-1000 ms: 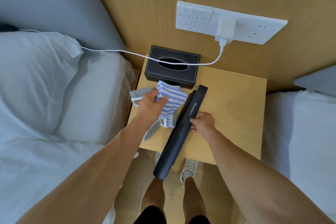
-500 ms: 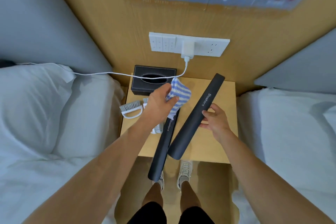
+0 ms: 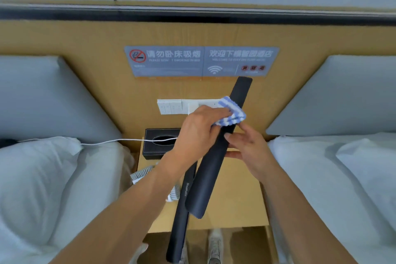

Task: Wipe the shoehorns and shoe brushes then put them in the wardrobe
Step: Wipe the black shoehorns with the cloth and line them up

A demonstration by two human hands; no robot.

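Observation:
My right hand (image 3: 249,146) grips a long black shoehorn (image 3: 211,169) near its middle and holds it up at a slant above the nightstand (image 3: 237,203). My left hand (image 3: 199,130) pinches a blue-and-white striped cloth (image 3: 232,113) folded round the shoehorn's upper part. A second black shoehorn (image 3: 181,221) lies on the nightstand, its lower end hanging past the front edge. Two white shoe brushes lie left of it: one brush (image 3: 140,174) at the left edge, the other brush (image 3: 174,194) partly hidden under my left forearm.
A black tissue box (image 3: 159,143) stands at the back of the nightstand, with a white charger cable (image 3: 120,141) running across it to the wall switch panel (image 3: 171,106). Beds with white pillows (image 3: 42,178) flank both sides. My shoes (image 3: 215,246) show below.
My right hand has lifted one shoehorn off the nightstand and raised it higher. My left hand brought the cloth up onto its upper part. The view tilted up.

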